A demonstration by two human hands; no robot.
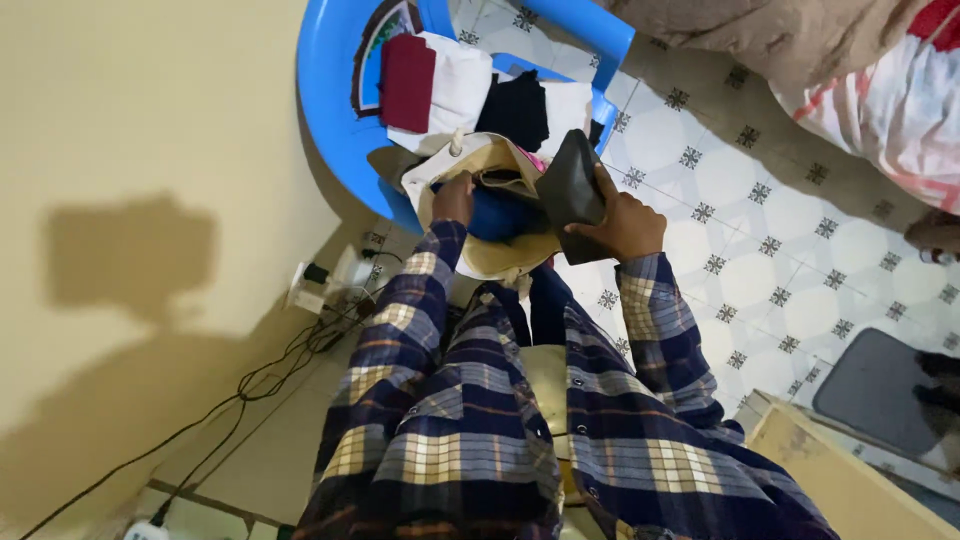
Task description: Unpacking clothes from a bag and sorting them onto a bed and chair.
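A person in a plaid shirt stood over a blue chair [335,110] stacked with folded clothes [440,85]. The right hand [625,225] was closed around a dark folded item [572,185], held just above the mouth of a cream bag [490,215]. The left hand [455,198] pinched the bag's rim, holding it open. Something blue already lay inside; the dark item was not yet in, and the folded clothes remained beyond both grips.
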